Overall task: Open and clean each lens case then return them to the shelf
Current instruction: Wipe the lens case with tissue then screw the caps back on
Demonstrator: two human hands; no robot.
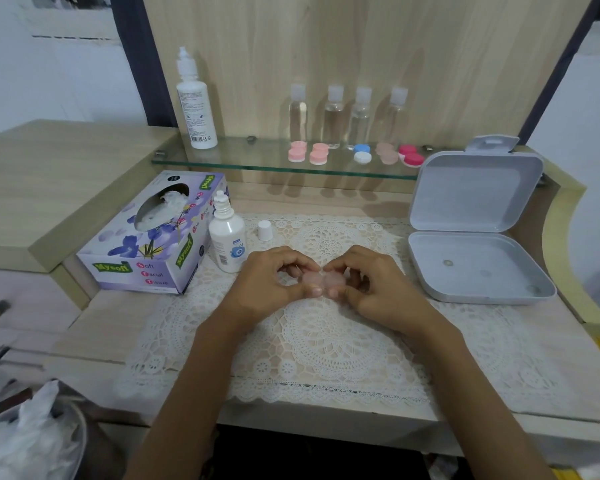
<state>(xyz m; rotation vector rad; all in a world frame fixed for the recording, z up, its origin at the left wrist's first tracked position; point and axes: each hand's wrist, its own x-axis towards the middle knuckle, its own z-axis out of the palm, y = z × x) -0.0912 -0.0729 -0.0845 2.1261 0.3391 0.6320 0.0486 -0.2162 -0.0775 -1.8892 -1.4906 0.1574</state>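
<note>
Pale pink translucent twin-cup lens case (323, 280) held just above the counter (111, 327), pinched at both ends.

Left grip (271, 282) curled round one cup, right grip (371, 285) round the other, thumbs at the near edge; likely set so for bracing one side while twisting a lid off. Raised over the white lace mat (326, 341), well apart from the glass shelf (243, 157) with its row of pink, blue-and-white and red lens cases (318, 154). Uncapped white solution bottle (226, 237) and flowered tissue box (153, 237) near on the left, probably for rinsing and wiping.

Bare left hand (267, 284), bare right hand (381, 289), bare forearms (194, 375)
</note>
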